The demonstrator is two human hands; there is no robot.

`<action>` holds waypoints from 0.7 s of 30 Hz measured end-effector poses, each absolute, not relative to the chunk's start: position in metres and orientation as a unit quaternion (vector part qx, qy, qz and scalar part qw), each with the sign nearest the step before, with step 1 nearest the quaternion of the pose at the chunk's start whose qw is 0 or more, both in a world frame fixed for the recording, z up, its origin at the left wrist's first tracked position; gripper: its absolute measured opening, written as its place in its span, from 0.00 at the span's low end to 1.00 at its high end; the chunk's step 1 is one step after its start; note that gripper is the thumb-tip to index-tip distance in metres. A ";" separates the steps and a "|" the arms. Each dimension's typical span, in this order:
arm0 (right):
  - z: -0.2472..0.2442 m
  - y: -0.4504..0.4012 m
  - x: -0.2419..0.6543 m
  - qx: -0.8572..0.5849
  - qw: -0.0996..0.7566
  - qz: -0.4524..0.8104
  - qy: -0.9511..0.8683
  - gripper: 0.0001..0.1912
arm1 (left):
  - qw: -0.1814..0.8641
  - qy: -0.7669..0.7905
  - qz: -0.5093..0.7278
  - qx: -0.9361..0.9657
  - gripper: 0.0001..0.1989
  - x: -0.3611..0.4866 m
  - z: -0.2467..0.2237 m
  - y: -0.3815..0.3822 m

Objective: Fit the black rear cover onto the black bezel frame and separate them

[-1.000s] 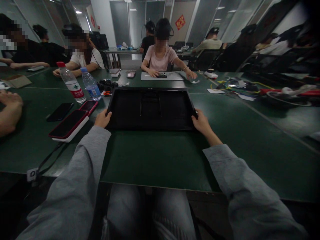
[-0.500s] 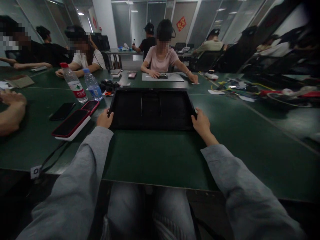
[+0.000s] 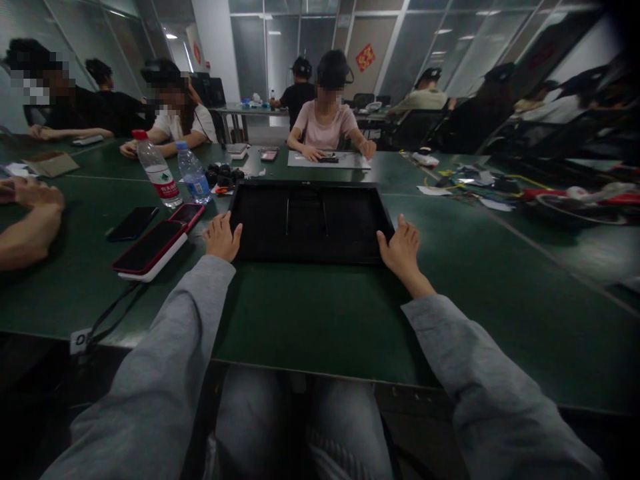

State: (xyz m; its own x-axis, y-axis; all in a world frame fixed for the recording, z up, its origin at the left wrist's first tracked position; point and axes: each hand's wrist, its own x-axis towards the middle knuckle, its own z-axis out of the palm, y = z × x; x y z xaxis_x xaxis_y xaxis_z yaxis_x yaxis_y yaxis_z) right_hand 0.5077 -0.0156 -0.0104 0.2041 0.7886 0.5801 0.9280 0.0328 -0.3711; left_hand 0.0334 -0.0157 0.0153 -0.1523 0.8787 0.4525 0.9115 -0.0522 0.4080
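A black rectangular thing like a shallow tray (image 3: 350,227) lies on the green table in front of me. It has a raised rim and a thin-lined frame in its middle. At its left edge is my left hand (image 3: 221,239), open, fingers spread and thumb towards the rim. My right hand (image 3: 401,248) is open at the right edge, fingers apart and thumb near the near right corner. Whether either hand still touches the rim I cannot tell.
On the left are phones (image 3: 150,247), a red-capped bottle (image 3: 159,170), a blue-capped bottle (image 3: 193,173) and another person's hands (image 3: 37,197). A person in pink (image 3: 327,123) sits opposite. Cables and papers (image 3: 470,177) clutter the right; the table's near edge (image 3: 320,375) faces me.
Both my hands have loosened from the tray-like thing's sides, and their fingers have spread. The view has shifted slightly. Across the table, the person in pink has drawn one hand in.
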 end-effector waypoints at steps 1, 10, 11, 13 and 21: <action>-0.013 -0.014 0.508 -0.687 0.353 -0.088 -0.628 0.41 | 0.024 -0.690 -0.317 -0.650 0.31 0.034 0.014 -0.015; -0.020 -0.005 0.515 -0.679 0.343 -0.035 -0.648 0.41 | 0.014 -0.690 -0.311 -0.654 0.32 0.037 0.016 -0.018; -0.020 -0.005 0.516 -0.676 0.352 -0.031 -0.646 0.41 | 0.006 -0.691 -0.319 -0.648 0.32 0.035 0.015 -0.016; -0.021 -0.005 0.517 -0.675 0.374 -0.024 -0.636 0.40 | -0.013 -0.693 -0.347 -0.631 0.31 0.029 0.012 -0.012; -0.028 0.000 0.526 -0.677 0.412 0.009 -0.610 0.39 | -0.137 -0.691 -0.473 -0.529 0.24 0.003 -0.006 0.013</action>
State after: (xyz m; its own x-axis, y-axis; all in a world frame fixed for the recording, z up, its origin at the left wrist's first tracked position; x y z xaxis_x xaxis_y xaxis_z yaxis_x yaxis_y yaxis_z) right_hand 0.5255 0.0002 -0.0280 0.2559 0.8330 0.4905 0.8187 0.0831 -0.5682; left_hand 0.0025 0.0126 -0.0062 -0.4040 0.8602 0.3113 0.6015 -0.0066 0.7988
